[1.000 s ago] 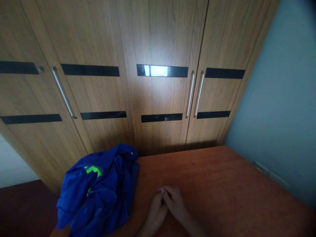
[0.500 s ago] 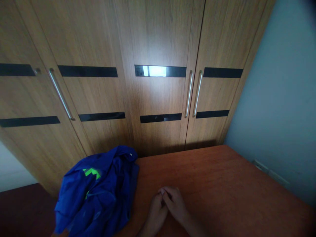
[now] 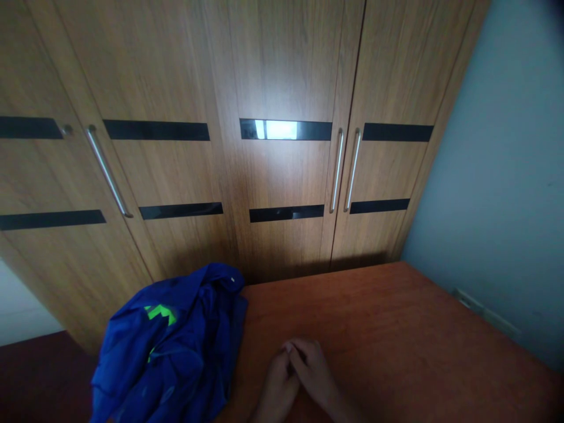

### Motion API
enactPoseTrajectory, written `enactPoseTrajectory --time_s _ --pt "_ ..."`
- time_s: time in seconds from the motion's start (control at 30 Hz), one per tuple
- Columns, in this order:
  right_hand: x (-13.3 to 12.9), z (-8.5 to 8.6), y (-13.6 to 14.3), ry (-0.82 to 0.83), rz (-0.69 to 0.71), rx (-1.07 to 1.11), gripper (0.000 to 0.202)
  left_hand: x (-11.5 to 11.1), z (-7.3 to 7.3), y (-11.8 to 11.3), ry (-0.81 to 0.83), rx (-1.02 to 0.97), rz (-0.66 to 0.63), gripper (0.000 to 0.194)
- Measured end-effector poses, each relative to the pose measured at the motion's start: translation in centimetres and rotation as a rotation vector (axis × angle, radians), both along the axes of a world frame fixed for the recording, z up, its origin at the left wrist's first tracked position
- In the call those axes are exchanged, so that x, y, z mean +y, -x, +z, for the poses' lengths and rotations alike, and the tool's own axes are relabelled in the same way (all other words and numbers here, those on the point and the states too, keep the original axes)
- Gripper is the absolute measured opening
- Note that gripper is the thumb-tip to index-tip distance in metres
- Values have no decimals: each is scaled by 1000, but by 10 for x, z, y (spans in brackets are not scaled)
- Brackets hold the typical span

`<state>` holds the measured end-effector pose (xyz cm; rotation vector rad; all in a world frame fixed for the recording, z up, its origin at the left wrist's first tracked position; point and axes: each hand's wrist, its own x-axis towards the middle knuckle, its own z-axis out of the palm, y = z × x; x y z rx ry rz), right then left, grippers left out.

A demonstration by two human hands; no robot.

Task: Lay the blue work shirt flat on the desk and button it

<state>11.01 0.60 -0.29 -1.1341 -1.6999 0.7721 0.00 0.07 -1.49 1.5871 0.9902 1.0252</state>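
My left hand (image 3: 281,380) and my right hand (image 3: 314,370) touch each other at the bottom centre, above the reddish-brown table (image 3: 379,329). The fingers of both are curled and pressed together, and no object shows in either. To their left, a crumpled blue garment (image 3: 176,352) with bright green patches lies in a heap on the table, apart from both hands.
Behind the table stands a wooden wardrobe (image 3: 282,76) with black strips and long metal handles (image 3: 337,170). A pale blue-grey wall (image 3: 497,194) with a socket strip (image 3: 484,314) rises on the right. Dark floor (image 3: 39,376) shows at the lower left.
The whole view has shifted slightly, with the scene a little lower in the picture. My hands stay together in the same pose, and the garment keeps its place on the table.
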Motion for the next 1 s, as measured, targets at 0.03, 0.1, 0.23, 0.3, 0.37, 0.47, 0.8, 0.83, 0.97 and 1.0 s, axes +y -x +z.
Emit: enactPoseTrajectory --time_s 0.03,0.1,0.23,0.3,0.37,0.47,0.8,0.83,0.97,1.0 --pt "0 0 0 -2 5 -8 30 0 0 0 1 -3 -6 23" --pt "0 -1 0 -2 10 -20 30 0 3 -1 2 -15 -18 23" --pt "1 -3 0 -3 4 -40 30 -1 12 -2 -2 -4 5 23" --pt "1 -4 0 2 -7 -46 31 -2 13 -3 3 7 9 23" --pt "1 -4 0 10 -7 -45 33 -1 11 -2 11 3 7 23" --pt "0 -4 0 12 -7 -45 34 -1 7 -2 10 -21 -10 23" --pt "1 -2 -1 11 19 -19 33 -2 9 -3 3 -32 -3 22" --pt "0 -2 -1 13 22 -13 33 -2 10 -3 4 -32 -3 22" --pt "-1 -3 -1 13 11 -10 33 -1 9 -3 17 -18 -8 22" --pt "-1 -3 -1 12 6 -15 33 -1 8 -3 17 -15 -7 22"
